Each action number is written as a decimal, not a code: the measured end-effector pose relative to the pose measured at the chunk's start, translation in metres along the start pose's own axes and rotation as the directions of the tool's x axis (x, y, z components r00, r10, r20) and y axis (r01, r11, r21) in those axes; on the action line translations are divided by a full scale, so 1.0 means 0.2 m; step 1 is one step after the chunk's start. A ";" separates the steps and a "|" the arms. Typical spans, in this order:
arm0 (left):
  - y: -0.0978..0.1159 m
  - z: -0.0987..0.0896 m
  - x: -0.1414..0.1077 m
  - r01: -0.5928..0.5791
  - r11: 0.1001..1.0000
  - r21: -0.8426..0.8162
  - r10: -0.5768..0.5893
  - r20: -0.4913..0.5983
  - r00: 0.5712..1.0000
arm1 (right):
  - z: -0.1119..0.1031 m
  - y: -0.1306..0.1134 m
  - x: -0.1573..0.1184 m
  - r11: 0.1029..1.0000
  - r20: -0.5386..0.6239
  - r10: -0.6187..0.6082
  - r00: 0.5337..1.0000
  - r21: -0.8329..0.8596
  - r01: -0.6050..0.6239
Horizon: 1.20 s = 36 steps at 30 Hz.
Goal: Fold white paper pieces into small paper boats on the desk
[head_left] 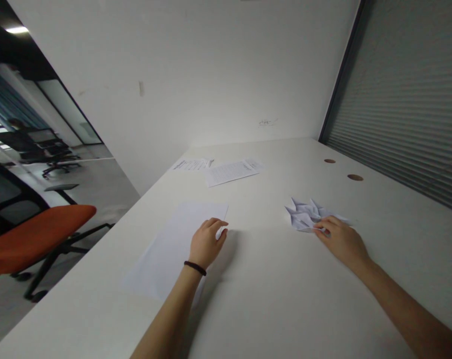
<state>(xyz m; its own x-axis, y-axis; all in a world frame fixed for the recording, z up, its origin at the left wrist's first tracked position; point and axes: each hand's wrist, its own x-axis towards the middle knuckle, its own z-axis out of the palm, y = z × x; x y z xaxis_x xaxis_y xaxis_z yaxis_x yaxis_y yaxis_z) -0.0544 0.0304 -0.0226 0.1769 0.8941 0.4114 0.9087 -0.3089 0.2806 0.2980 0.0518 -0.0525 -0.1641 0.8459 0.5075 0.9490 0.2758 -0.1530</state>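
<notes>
My left hand, with a dark band at the wrist, hovers over or near the right edge of a blank white paper sheet. Its thumb and fingers are bent with a small gap between them and nothing visible held. On the right, several folded white paper pieces with pointed tips lie in a cluster on the table. My right hand pinches the near side of this cluster between thumb and fingers. Part of the folded paper is hidden behind that hand.
Printed sheets lie farther back on the white table, with another printed page to their left. Two round holes are near the right edge, beside a window with blinds. An orange office chair stands left.
</notes>
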 end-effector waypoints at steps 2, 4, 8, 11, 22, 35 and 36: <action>0.00 -0.01 0.00 0.009 1.000 0.009 -0.009 0.010 1.000 | 0.02 0.03 0.00 1.000 -0.047 -0.009 0.999 -0.025 0.008; -0.01 -0.01 0.00 0.028 0.999 0.027 -0.029 0.025 0.999 | 0.04 0.05 0.01 0.999 -0.081 -0.008 0.997 -0.035 0.005; -0.05 -0.01 0.01 0.107 0.988 0.115 -0.115 0.061 0.992 | 0.06 0.06 0.03 1.000 -0.119 -0.007 0.993 -0.015 0.006; -0.08 -0.04 0.01 0.164 0.965 0.203 -0.191 0.123 0.974 | 0.08 0.06 0.03 0.999 -0.148 -0.038 0.988 0.030 0.043; -0.27 -0.34 -0.48 0.086 0.938 0.336 -0.284 0.603 0.745 | 0.06 0.06 0.00 0.967 -0.212 0.003 0.977 0.251 0.051; -0.29 -0.30 -0.64 -0.143 0.919 0.368 -0.002 0.366 0.931 | 0.01 0.02 -0.02 0.962 -0.263 0.001 0.965 0.262 0.071; -0.29 -0.30 -0.63 -0.149 0.917 0.370 0.001 0.372 0.928 | 0.01 0.02 -0.02 0.961 -0.262 0.002 0.965 0.266 0.071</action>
<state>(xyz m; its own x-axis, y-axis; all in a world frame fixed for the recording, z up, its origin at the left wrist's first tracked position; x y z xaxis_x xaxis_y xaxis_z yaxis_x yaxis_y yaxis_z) -0.1513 -0.0840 -0.0386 0.3058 0.9502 0.0595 0.9467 -0.2968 -0.1253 0.3024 0.0507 -0.0579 -0.0863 0.6974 0.7115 0.8290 0.4464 -0.3369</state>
